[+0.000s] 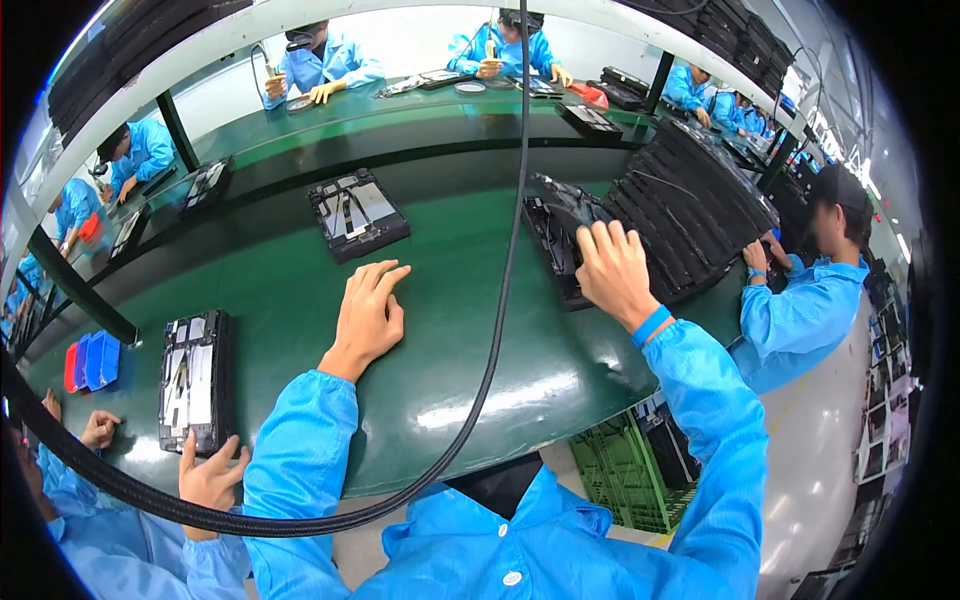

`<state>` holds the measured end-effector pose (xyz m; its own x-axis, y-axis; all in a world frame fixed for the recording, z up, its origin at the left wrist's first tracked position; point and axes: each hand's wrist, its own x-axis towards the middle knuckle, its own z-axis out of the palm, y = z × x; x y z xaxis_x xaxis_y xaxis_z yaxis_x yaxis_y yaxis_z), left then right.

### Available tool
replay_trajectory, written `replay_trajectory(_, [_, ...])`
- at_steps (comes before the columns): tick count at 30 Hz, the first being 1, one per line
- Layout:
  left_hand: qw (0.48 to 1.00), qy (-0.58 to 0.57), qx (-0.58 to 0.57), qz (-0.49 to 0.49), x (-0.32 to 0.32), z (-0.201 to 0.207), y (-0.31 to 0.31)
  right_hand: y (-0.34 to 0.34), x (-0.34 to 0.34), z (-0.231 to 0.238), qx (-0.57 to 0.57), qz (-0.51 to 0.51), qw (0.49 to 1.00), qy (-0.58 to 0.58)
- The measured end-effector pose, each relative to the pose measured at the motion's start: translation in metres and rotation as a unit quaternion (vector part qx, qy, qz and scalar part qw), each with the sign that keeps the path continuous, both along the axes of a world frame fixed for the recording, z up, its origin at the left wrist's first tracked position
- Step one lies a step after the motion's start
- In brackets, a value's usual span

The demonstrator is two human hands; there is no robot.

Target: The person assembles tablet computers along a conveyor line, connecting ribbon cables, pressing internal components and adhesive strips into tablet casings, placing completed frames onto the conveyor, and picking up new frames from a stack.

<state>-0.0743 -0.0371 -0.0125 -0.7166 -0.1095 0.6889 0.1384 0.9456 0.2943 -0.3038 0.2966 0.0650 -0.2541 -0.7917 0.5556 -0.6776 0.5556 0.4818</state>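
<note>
My left hand (368,315) is held over the green table with its fingers stretched out and nothing in them. Just beyond its fingertips lies a black tray (385,237) holding an opened flat electronic device (352,208) with grey panels and dark ribbon cables. On the right, my right hand (612,272), with a blue wristband, has its fingers curled down at the edge of a dark, shiny, partly see-through sheet (572,200). Beneath that sheet is another black tray (545,235), its contents mostly hidden. A leaning stack of black trays (685,205) stands right beside this hand.
A black cable (497,330) hangs across the view. At left, a co-worker's hand (210,480) touches another tray with a device (192,370), near red and blue bins (95,360). A person (810,290) stands beyond the stack. Green crates (620,475) sit below the table edge.
</note>
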Motion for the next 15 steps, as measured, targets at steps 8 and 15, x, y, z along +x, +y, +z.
replay_trajectory(8, [1.000, 0.000, 0.019, 0.003, -0.002, 0.001, 0.003, 0.005, -0.040, -0.003, 0.042, -0.106, 0.992, -0.049])
replay_trajectory(15, [1.000, 0.015, 0.021, -0.009, -0.004, 0.003, 0.007, 0.006, -0.027, 0.004, -0.029, 0.045, 0.998, 0.024])
